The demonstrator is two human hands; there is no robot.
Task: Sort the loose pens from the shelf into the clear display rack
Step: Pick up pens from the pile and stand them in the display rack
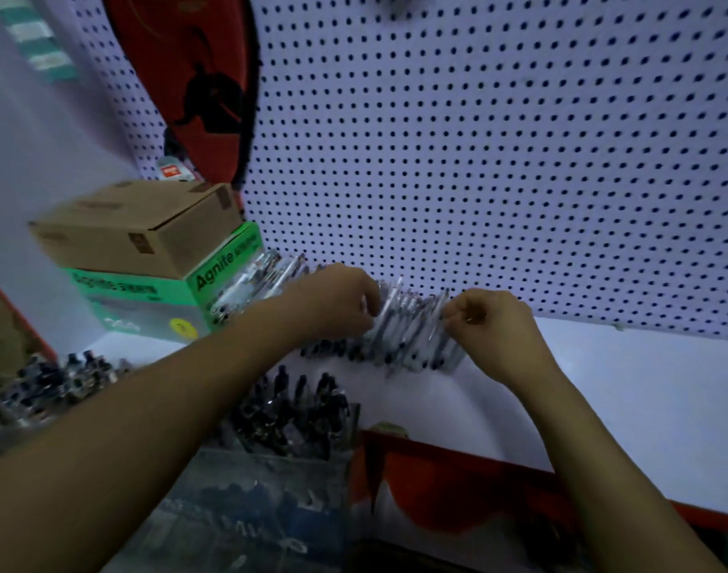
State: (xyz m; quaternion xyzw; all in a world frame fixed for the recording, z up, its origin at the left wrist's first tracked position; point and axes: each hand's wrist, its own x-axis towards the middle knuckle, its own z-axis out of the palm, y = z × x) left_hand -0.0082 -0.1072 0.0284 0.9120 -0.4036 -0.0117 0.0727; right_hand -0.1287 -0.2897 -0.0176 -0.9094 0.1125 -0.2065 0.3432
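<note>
A long heap of loose clear pens (411, 328) with dark tips leans against the pegboard at the back of the white shelf (643, 390). My left hand (337, 299) reaches into the left part of the heap, fingers curled down around several pens. My right hand (490, 324) sits at the heap's right end, its fingers curled and pinching the top of a pen there. The clear display rack (296, 411) stands nearer me at the shelf's front, holding several dark-capped pens upright. The picture is blurred.
A green box (147, 299) with a brown cardboard box (139, 229) on top stands at the left. More pens (60, 378) fill a holder at far left. White pegboard (498, 159) rises behind. A red shelf edge (457, 461) runs along the front.
</note>
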